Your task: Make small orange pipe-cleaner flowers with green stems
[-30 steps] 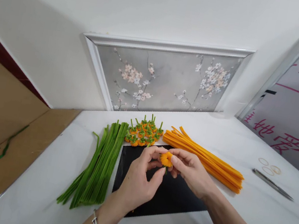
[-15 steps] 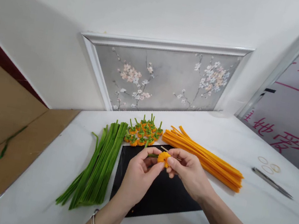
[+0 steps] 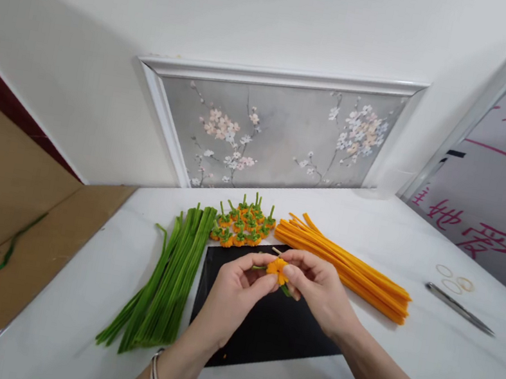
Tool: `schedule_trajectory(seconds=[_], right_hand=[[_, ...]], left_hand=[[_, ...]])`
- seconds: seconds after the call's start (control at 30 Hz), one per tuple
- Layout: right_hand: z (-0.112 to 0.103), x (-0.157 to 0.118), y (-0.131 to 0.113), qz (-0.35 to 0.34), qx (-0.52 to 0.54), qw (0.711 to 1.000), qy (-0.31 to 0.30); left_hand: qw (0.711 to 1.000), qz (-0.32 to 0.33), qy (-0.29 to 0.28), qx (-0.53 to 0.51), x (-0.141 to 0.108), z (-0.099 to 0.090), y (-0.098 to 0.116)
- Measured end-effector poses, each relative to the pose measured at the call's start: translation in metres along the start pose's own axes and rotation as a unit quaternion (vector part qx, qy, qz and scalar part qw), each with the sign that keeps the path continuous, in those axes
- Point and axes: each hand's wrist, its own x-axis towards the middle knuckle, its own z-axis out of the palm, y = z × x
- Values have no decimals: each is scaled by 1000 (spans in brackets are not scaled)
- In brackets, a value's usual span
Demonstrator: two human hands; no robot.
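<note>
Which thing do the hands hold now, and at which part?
The left hand and right hand pinch the small orange piece by its edges.

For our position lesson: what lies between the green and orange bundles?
Small orange-green pieces and the black mat, with the left hand and right hand above it, as the head view shows.

White wall (image 3: 287, 19), framed blossom panel (image 3: 282, 136), marbled white table (image 3: 437, 366)

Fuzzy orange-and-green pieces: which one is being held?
The piece pinched between the left hand and right hand, above the black mat. The others sit clustered between the green bundle and orange bundle.
</note>
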Motion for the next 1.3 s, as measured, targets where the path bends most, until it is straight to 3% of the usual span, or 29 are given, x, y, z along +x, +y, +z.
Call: schedule_trajectory(seconds=[0.27, 0.47, 0.6, 0.8, 0.97, 1.13, 1.23, 1.3], right_hand=[[-7, 2, 1, -84, -62, 993, 51], [-11, 5, 6, -150, -115, 981, 53], [-12, 5, 10, -258, -191, 946, 42], [-9, 3, 11, -314, -363, 876, 49], [-11, 3, 10, -337, -450, 825, 59], [-14, 0, 8, -372, -521, 762, 93], [-12, -2, 7, -386, -535, 745, 99], [-10, -2, 8, -391, -525, 748, 110]], left_hand=[[975, -82, 17, -204, 2, -3, 4], [955, -130, -7, -267, 7, -15, 8], [940, -151, -22, -306, 8, -19, 6], [918, -180, -54, -349, 8, -18, -2], [941, -173, -56, -286, 11, -20, -3], [990, -112, -21, -82, 10, -17, 1], [997, -79, 3, -15, 9, -13, -2], [999, -50, 6, -5, 10, -12, -5]])
